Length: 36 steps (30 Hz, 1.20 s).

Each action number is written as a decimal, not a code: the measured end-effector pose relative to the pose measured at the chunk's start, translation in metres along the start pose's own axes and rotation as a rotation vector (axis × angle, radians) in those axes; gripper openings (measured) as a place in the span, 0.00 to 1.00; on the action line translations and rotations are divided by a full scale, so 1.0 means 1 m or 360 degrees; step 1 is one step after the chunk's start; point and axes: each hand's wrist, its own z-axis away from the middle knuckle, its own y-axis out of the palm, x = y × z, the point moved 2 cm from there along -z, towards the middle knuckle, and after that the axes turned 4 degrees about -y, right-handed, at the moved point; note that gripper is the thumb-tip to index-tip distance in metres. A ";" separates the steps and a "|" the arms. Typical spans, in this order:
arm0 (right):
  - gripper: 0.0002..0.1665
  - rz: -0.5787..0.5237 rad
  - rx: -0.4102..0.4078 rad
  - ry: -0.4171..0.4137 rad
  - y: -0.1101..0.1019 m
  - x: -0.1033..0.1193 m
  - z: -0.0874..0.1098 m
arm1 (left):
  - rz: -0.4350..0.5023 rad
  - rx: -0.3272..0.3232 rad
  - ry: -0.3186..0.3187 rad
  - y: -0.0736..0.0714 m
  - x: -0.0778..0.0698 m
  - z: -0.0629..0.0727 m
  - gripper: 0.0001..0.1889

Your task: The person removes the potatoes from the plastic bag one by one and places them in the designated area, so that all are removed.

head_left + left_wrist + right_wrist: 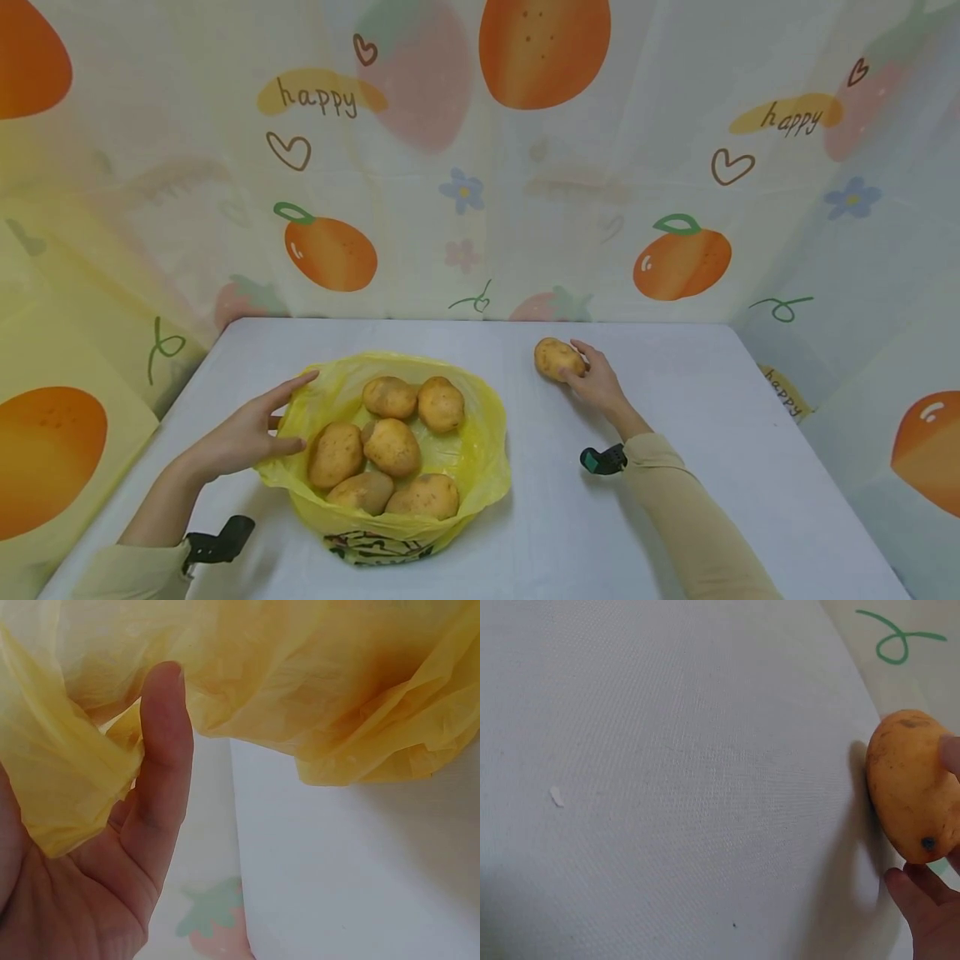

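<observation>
A yellow plastic bag (480,450) stands wide open on the left half of the table, with several potatoes (393,447) inside it. At its left rim, my left hand (243,433) holds the edge, the thumb and index finger spread along it. In the left wrist view, a fold of the yellow film (82,795) lies between the fingers and over the palm. Toward the back of the table, my right hand (597,383) grips a single potato (557,358) from its right side. The right wrist view shows this potato (907,787) close over the white surface, with a dark spot near one end.
The white table (540,517) ends at a printed fabric backdrop (420,250) with oranges and hearts. Similar fabric hangs at both sides. Dark print (382,546) marks the bag's front. A small white scrap (556,796) lies on the surface in the right wrist view.
</observation>
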 end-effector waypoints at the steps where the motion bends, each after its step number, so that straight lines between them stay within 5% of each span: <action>1: 0.37 -0.0006 0.0006 0.0001 -0.001 0.001 0.001 | -0.0002 -0.0001 0.0003 0.000 0.000 0.000 0.46; 16: 0.33 0.0033 -0.0007 -0.0078 -0.015 0.009 0.005 | -0.0006 -0.0007 0.0016 0.000 -0.001 0.001 0.46; 26: 0.27 0.0073 -0.0205 -0.0353 -0.025 0.029 0.008 | -0.0025 -0.0013 0.0012 0.000 -0.001 0.001 0.46; 36: 0.27 -0.0106 -0.0141 -0.0535 -0.023 0.061 0.019 | -0.0028 -0.0009 0.0003 0.000 -0.001 0.001 0.47</action>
